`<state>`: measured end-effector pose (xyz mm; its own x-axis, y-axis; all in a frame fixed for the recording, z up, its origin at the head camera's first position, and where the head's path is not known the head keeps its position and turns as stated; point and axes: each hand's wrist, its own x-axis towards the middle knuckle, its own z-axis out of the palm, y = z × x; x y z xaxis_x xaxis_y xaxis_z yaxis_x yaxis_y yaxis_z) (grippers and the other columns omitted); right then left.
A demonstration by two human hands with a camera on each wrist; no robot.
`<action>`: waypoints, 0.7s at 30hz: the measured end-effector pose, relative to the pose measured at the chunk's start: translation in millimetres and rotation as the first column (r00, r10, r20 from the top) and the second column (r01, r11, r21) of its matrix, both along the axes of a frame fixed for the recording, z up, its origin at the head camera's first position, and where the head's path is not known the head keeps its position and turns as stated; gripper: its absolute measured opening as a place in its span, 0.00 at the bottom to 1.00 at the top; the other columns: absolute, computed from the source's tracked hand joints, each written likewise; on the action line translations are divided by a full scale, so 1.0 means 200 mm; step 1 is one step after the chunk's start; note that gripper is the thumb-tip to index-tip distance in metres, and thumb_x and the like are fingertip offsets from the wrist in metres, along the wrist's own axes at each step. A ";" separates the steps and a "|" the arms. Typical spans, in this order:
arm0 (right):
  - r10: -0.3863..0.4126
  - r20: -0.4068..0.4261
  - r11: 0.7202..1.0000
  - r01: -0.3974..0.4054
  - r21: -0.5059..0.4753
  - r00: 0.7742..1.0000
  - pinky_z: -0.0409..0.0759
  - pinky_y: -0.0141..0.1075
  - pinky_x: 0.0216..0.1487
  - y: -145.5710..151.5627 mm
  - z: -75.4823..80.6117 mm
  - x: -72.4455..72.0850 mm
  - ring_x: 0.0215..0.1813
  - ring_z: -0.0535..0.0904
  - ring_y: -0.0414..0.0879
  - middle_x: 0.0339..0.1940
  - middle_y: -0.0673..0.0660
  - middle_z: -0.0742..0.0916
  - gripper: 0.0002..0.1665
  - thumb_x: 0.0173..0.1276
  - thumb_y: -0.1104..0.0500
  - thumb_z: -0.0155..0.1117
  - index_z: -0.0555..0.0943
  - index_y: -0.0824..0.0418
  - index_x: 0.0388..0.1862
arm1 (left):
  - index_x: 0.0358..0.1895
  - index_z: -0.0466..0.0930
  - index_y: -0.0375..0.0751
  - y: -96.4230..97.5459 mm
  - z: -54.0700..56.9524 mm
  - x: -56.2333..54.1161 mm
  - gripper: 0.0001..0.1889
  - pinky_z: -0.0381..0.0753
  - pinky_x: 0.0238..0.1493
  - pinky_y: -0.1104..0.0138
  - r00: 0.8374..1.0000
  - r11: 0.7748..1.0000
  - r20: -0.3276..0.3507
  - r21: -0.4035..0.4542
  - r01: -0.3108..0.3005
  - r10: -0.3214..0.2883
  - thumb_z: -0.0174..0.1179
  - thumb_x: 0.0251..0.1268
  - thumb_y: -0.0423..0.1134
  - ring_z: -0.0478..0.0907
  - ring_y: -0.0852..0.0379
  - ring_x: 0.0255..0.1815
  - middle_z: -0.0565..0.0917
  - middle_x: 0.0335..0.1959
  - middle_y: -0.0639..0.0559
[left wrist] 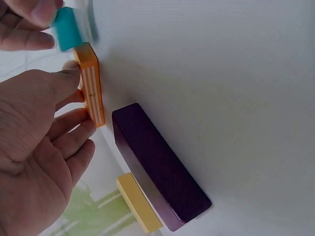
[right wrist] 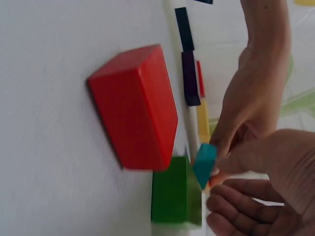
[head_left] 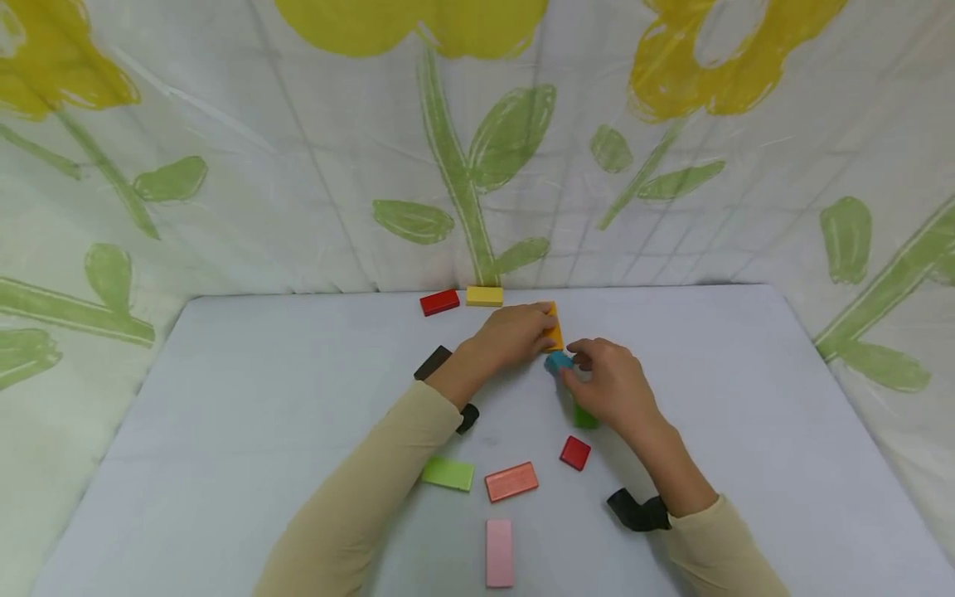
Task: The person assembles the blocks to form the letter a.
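In the head view my left hand [head_left: 511, 336] holds an orange block [head_left: 555, 327], which stands on edge near the table's back. The left wrist view shows thumb and fingertips against this orange block [left wrist: 93, 91], with white stripes on one face. My right hand [head_left: 610, 381] pinches a small teal block [head_left: 556, 362] between thumb and fingers. That teal block [left wrist: 67, 29] is right at the near end of the orange one. Below the right hand is a green block [head_left: 584, 417], partly hidden by it. Nearer still lies a red block [head_left: 575, 453].
Red [head_left: 439, 302] and yellow [head_left: 485, 296] blocks lie along the back edge. A purple block [left wrist: 157, 167] sits beside the left hand. Dark [head_left: 432, 362], lime [head_left: 448, 473], coral [head_left: 511, 482] and pink [head_left: 499, 554] blocks lie around the left forearm. A flowered curtain [head_left: 313, 207] hangs behind.
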<state>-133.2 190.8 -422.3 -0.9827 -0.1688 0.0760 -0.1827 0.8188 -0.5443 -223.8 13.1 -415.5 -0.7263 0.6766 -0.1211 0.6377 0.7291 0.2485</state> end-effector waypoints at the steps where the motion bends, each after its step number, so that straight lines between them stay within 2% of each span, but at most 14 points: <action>1: -0.005 -0.007 1.000 0.005 -0.005 1.000 0.91 0.52 0.46 -0.01 0.00 0.00 0.45 0.91 0.56 0.43 0.64 0.93 0.18 0.70 0.59 0.72 0.87 0.69 0.53 | 0.54 0.86 0.45 0.00 0.00 0.00 0.13 0.85 0.60 0.60 1.000 1.000 0.003 0.002 -0.001 0.001 0.58 0.82 0.47 0.83 0.52 0.57 0.81 0.67 0.50; 7: -0.019 -0.039 1.000 0.019 -0.001 0.999 0.89 0.52 0.44 -0.05 0.02 -0.01 0.44 0.89 0.56 0.41 0.63 0.92 0.16 0.68 0.57 0.74 0.89 0.67 0.49 | 0.54 0.86 0.45 0.01 0.01 0.00 0.12 0.85 0.56 0.61 1.000 1.000 0.011 -0.009 -0.008 0.008 0.59 0.82 0.47 0.81 0.52 0.52 0.82 0.58 0.50; 13: 0.050 0.010 0.998 -0.051 0.024 0.999 0.88 0.55 0.53 -0.07 -0.01 -0.02 0.53 0.89 0.59 0.52 0.63 0.91 0.17 0.69 0.60 0.74 0.89 0.66 0.54 | 0.54 0.86 0.46 0.01 0.02 0.00 0.12 0.85 0.61 0.61 1.000 1.000 0.017 -0.022 -0.007 0.007 0.59 0.82 0.46 0.82 0.53 0.58 0.81 0.66 0.50; 17: 0.053 0.018 0.997 -0.053 0.053 0.998 0.89 0.51 0.48 -0.09 -0.03 -0.01 0.47 0.89 0.56 0.48 0.63 0.92 0.17 0.69 0.60 0.75 0.89 0.67 0.54 | 0.55 0.86 0.45 0.00 0.02 0.00 0.13 0.84 0.65 0.60 1.000 1.000 0.021 -0.023 -0.008 0.008 0.59 0.82 0.47 0.82 0.52 0.62 0.79 0.71 0.50; 21: 0.038 -0.002 0.993 -0.037 0.114 0.999 0.89 0.48 0.44 -0.10 -0.03 0.02 0.42 0.88 0.53 0.44 0.61 0.92 0.16 0.67 0.58 0.78 0.91 0.65 0.50 | 0.57 0.85 0.45 0.00 0.03 0.00 0.14 0.84 0.64 0.59 1.000 1.000 0.014 -0.028 -0.006 0.006 0.58 0.82 0.47 0.82 0.52 0.61 0.80 0.69 0.50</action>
